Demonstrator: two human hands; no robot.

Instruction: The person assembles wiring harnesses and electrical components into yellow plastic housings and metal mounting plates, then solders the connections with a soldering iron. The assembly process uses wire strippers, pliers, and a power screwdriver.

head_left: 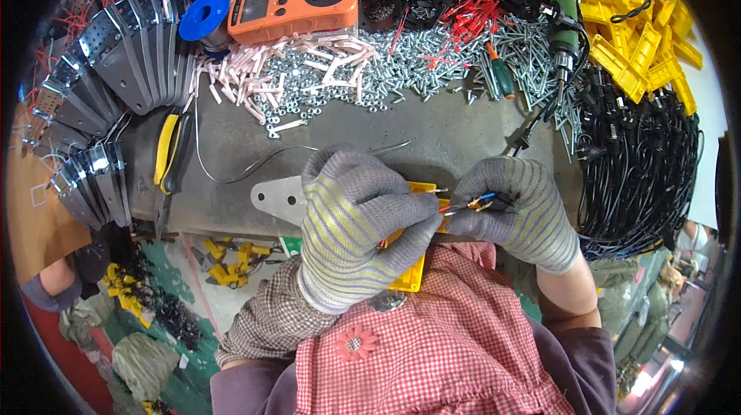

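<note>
Both of my hands wear grey gloves with yellow stripes and meet at the front edge of the bench. My left hand (363, 222) is closed in a pinch on a thin red wire, its fingertips close to the right hand's. Fingers bent, my right hand (513, 210) grips several thin wires (480, 203) with blue and orange insulation; their bare ends point left. Beneath my left hand lies a yellow plastic housing (411, 276), partly covered by the glove. A flat grey metal plate (278, 199) with holes sticks out on the left side of that hand.
Yellow-handled pliers (170, 149) and a solder spool (205, 17) lie left. An orange meter (297, 6) rests beyond loose screws (417, 60). A green power screwdriver (562, 13) hangs at right, near black cables (637, 176) and yellow housings (637, 52). Metal plates (127, 52) stand in rows far left.
</note>
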